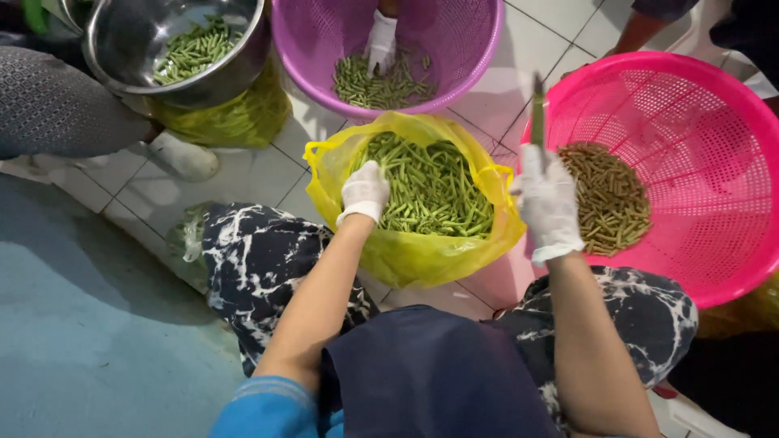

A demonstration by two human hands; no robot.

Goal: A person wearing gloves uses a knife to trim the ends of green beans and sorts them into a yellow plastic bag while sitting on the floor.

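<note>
Fingers of the right hand [546, 203], gloved in white, are pressed together around the handle of a knife [538, 113]. The blade is pointed up and away from the person, its long axis nearly upright in the head view, and is held over the gap between the yellow bag [406, 251] and the pink basket [690, 162].

The left hand [363, 191], also gloved, is laid on the green beans [430, 191] at the bag's left rim; the grip is curled loosely, and whether a bean is pinched cannot be told.

Cut bean pieces [608, 199] are heaped in the pink basket. Beyond the bag, another person's gloved hand [380, 42] is set in a purple basket [471, 49], and a steel bowl [130, 49] of beans is seen at upper left on the tiled floor [243, 174].
</note>
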